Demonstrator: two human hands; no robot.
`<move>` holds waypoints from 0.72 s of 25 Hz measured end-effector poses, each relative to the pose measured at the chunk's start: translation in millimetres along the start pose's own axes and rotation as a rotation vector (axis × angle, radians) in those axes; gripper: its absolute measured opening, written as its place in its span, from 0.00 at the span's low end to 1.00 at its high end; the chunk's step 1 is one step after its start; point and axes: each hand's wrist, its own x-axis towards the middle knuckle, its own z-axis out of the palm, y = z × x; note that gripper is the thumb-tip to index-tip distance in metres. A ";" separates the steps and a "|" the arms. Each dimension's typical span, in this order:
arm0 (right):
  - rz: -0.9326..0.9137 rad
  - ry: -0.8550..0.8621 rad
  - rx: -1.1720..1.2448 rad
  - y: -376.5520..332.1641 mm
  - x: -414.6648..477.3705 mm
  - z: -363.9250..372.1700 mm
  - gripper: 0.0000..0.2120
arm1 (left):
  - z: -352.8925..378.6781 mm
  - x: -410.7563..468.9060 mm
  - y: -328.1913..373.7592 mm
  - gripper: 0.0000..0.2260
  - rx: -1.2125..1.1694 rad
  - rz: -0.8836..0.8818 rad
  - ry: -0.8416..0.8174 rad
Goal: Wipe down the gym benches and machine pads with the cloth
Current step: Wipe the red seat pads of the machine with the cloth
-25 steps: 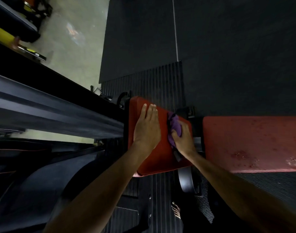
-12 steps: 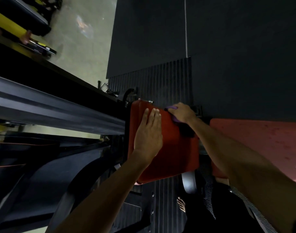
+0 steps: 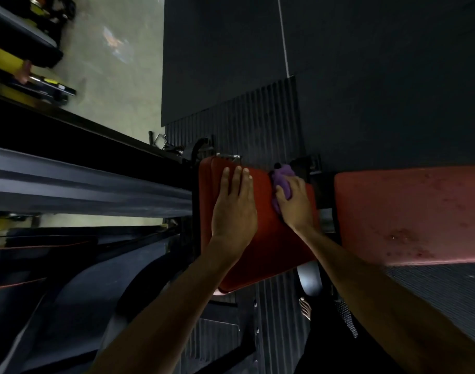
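Observation:
A red seat pad (image 3: 274, 247) of a gym bench lies below me at centre. My left hand (image 3: 235, 209) rests flat on its left half with straight fingers. My right hand (image 3: 295, 203) grips a purple cloth (image 3: 282, 179) and presses it onto the pad's far right part. A longer red bench pad (image 3: 414, 211), worn and spotted, extends to the right across a dark gap.
A heavy dark machine frame beam (image 3: 90, 184) runs in from the left up to the seat pad. Ribbed black rubber matting (image 3: 247, 122) covers the floor beyond the bench. Pale concrete floor (image 3: 112, 71) and yellow-black equipment (image 3: 20, 63) lie at the upper left. My bare foot (image 3: 305, 309) stands below the pad.
My right hand with the cloth swept up to the pad's far edge, then came back a little toward me. My left hand stayed flat on the pad.

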 end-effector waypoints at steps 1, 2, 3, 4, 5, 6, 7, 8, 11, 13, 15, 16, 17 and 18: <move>0.085 0.012 -0.041 16.9 5.6 3.0 0.16 | 0.8 1.1 -0.5 0.29 -0.026 -0.002 -0.004; 0.182 -0.005 -0.071 28.5 13.5 4.0 0.16 | 1.7 1.6 -0.8 0.28 -0.047 -0.001 -0.008; 0.313 -0.024 -0.049 35.9 22.9 4.0 0.16 | 2.6 1.9 -1.1 0.28 -0.061 0.004 -0.010; 0.406 -0.025 -0.009 36.7 32.4 2.0 0.15 | 3.2 1.7 -1.1 0.28 -0.073 0.010 -0.006; 0.448 -0.018 0.064 32.1 38.6 0.2 0.14 | 4.0 0.7 -0.7 0.28 -0.082 0.019 0.001; 0.425 -0.009 0.108 23.1 40.5 1.4 0.14 | 4.6 0.5 -0.9 0.27 -0.091 0.028 0.005; 0.371 0.015 0.125 8.5 35.3 1.5 0.15 | 4.8 0.5 -1.3 0.26 -0.105 0.030 0.007; 0.273 0.035 0.135 -7.7 21.0 1.2 0.16 | 4.8 0.9 -1.3 0.26 -0.120 0.023 0.014; 0.060 0.012 0.209 -16.4 -49.1 7.2 0.19 | 2.8 0.0 4.5 0.27 -0.158 -0.018 -0.002; 0.019 0.042 0.141 12.1 -83.6 12.3 0.20 | 2.4 -3.2 11.9 0.28 -0.151 -0.022 -0.026; 0.139 0.057 0.059 42.5 -81.5 11.5 0.21 | 3.8 -13.6 19.6 0.28 -0.091 0.007 -0.045; 0.230 0.051 0.047 53.5 -70.6 12.4 0.21 | 5.7 -20.3 23.3 0.29 -0.050 0.031 -0.056; 0.334 0.043 0.067 60.7 -56.7 12.8 0.22 | 8.1 -27.5 27.0 0.30 -0.011 0.055 -0.068; 0.426 0.038 0.081 58.3 -43.8 11.1 0.23 | 11.3 -34.3 30.4 0.30 0.022 0.078 -0.078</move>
